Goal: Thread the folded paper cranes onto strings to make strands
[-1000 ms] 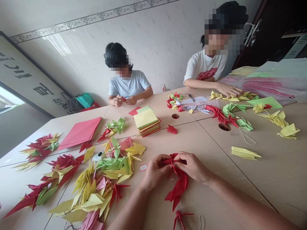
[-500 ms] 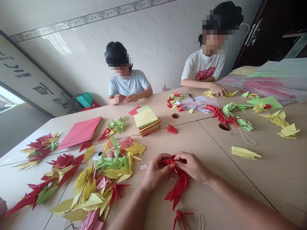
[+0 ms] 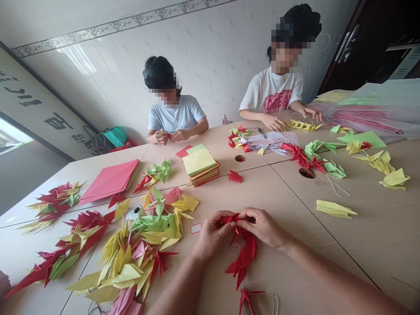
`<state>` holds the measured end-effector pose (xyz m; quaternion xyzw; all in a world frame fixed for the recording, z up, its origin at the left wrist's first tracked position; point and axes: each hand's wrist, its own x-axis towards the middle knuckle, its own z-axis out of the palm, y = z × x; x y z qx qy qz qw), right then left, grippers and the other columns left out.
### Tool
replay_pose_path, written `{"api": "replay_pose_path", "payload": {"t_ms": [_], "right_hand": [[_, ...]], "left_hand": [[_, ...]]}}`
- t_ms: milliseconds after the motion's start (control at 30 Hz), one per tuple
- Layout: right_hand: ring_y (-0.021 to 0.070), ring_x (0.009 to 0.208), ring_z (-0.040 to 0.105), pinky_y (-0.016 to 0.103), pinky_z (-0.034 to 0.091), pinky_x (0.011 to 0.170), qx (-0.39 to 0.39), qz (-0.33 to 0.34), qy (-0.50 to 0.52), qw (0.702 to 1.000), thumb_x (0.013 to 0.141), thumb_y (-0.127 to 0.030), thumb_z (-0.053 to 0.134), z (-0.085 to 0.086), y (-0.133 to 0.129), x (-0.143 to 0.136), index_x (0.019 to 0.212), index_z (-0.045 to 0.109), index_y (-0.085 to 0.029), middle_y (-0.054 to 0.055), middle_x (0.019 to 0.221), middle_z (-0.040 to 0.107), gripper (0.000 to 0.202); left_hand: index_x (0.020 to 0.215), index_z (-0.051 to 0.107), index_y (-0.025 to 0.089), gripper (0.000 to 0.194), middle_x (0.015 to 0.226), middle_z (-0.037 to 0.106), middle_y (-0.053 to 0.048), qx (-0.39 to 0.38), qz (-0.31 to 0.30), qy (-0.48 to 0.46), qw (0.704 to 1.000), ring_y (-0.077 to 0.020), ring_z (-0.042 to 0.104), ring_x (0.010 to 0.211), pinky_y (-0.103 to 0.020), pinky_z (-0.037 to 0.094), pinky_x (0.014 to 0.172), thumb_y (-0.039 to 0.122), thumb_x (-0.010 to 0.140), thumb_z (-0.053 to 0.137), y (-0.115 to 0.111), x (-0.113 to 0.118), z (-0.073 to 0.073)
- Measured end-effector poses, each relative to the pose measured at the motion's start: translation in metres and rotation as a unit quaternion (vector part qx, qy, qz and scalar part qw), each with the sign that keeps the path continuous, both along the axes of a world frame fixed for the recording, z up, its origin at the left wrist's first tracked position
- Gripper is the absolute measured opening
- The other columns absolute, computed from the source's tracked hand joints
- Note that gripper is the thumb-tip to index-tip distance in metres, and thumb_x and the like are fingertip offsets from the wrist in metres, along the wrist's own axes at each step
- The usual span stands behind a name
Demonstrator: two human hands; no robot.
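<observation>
Both my hands meet at a red origami crane (image 3: 232,218) over the near middle of the table. My left hand (image 3: 214,229) pinches its left side between thumb and fingers. From the right, my right hand (image 3: 262,225) pinches the other side, thumbs almost touching. Below my fingers hangs a string of red folded cranes (image 3: 244,258), its lower end resting on the table. Nearer to me lies one more red crane (image 3: 246,299), beside a loop of pale string (image 3: 275,302). My fingers cover part of the held crane.
A heap of yellow, green and pink cranes (image 3: 131,262) lies to the left. Behind it are large red paper sheets (image 3: 111,177) and a stack of small square paper (image 3: 201,162). Two people sit across the table; one has a hand (image 3: 275,122) by yellow cranes (image 3: 303,125).
My hands stay nearly in place; my thumbs shift slightly on the red crane. The person at the right leans left, with both hands now apart around the yellow cranes.
</observation>
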<state>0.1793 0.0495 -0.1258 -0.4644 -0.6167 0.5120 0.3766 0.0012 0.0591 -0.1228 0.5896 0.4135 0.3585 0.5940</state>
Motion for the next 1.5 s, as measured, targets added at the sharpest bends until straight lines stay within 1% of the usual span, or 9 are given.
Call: {"api": "replay_pose_path", "payload": {"t_ms": [300,533,600,700,800,900,1033,1233,1500], "right_hand": [[0.0124,0.067,0.049,0.022,0.04,0.06,-0.001,0.006,0.001,1.0,0.08,-0.036,0.058,0.0008,-0.0011,-0.0008,0.074,0.061,-0.014,0.001,0.072,0.056,0.023],[0.0125,0.067,0.051,0.023,0.042,0.06,0.016,0.007,-0.026,1.0,0.082,-0.035,0.057,-0.0031,0.0008,-0.0004,0.073,0.059,-0.015,0.001,0.072,0.056,0.022],[0.0136,0.072,0.054,0.024,0.044,0.065,0.04,0.002,-0.033,0.999,0.083,-0.032,0.055,-0.0029,0.001,-0.001,0.08,0.059,-0.016,0.002,0.078,0.058,0.016],[0.015,0.082,0.055,0.027,0.047,0.073,0.112,-0.025,-0.057,0.992,0.083,-0.024,0.054,-0.0002,-0.0008,-0.0021,0.093,0.055,-0.018,0.004,0.091,0.057,0.011],[0.0179,0.095,0.053,0.031,0.047,0.08,0.207,-0.045,-0.099,0.972,0.081,-0.018,0.054,0.004,-0.0041,-0.0031,0.092,0.053,-0.019,0.007,0.1,0.052,0.012],[0.0212,0.108,0.047,0.036,0.044,0.09,0.26,-0.045,-0.141,0.954,0.077,-0.015,0.057,0.0059,-0.0065,-0.0042,0.088,0.053,-0.02,0.008,0.106,0.049,0.012],[0.02,0.105,0.05,0.036,0.046,0.088,0.296,-0.055,-0.157,0.941,0.081,-0.016,0.056,0.0021,-0.0061,-0.0052,0.084,0.054,-0.02,0.008,0.106,0.051,0.005],[0.0182,0.099,0.053,0.034,0.047,0.084,0.346,-0.075,-0.152,0.923,0.084,-0.012,0.053,-0.0024,-0.0045,-0.0055,0.083,0.055,-0.019,0.007,0.1,0.053,0.008],[0.0181,0.096,0.053,0.034,0.048,0.081,0.38,-0.077,-0.148,0.91,0.084,-0.01,0.053,-0.0016,-0.0034,-0.0061,0.082,0.055,-0.02,0.006,0.095,0.054,0.011]], "left_hand": [[0.09,0.062,0.015,0.027,0.088,0.067,-0.005,-0.06,0.0,-0.056,0.997,-0.015,0.059,0.078,-0.026,0.046,0.074,0.034,0.071,0.07,0.0018,0.0003,-0.0002],[0.087,0.061,0.015,0.026,0.083,0.064,-0.004,-0.059,0.002,-0.067,0.996,-0.0134,0.056,0.076,-0.025,0.043,0.071,0.034,0.071,0.07,0.0026,0.0004,-0.0014],[0.087,0.059,0.015,0.025,0.08,0.061,-0.002,-0.053,0.0,-0.07,0.996,-0.0119,0.054,0.073,-0.024,0.042,0.069,0.034,0.073,0.068,0.0027,0.0007,-0.0015],[0.084,0.053,0.016,0.025,0.074,0.056,0.001,-0.062,0.003,-0.087,0.994,-0.0102,0.052,0.067,-0.024,0.042,0.065,0.035,0.076,0.065,0.0028,0.0021,-0.0004],[0.081,0.047,0.017,0.028,0.071,0.052,0.003,-0.078,0.019,-0.102,0.991,-0.0088,0.05,0.063,-0.023,0.041,0.062,0.037,0.074,0.066,0.003,0.0037,0.0009],[0.077,0.044,0.017,0.031,0.066,0.048,0.005,-0.07,0.032,-0.102,0.992,-0.0066,0.045,0.059,-0.019,0.035,0.056,0.036,0.073,0.068,0.0027,0.0046,0.0013],[0.074,0.042,0.017,0.032,0.06,0.045,0.007,-0.079,0.02,-0.1,0.992,-0.005,0.036,0.053,-0.018,0.028,0.05,0.036,0.073,0.067,0.0014,0.005,0.0022],[0.075,0.046,0.015,0.03,0.067,0.049,0.004,-0.076,0.013,-0.093,0.993,-0.0062,0.04,0.06,-0.019,0.032,0.057,0.031,0.069,0.07,0.0025,0.0032,-0.0006],[0.072,0.045,0.015,0.029,0.062,0.048,0.005,-0.083,0.032,-0.081,0.993,-0.006,0.038,0.055,-0.019,0.03,0.053,0.034,0.07,0.068,0.0017,0.0059,0.0039]]}}
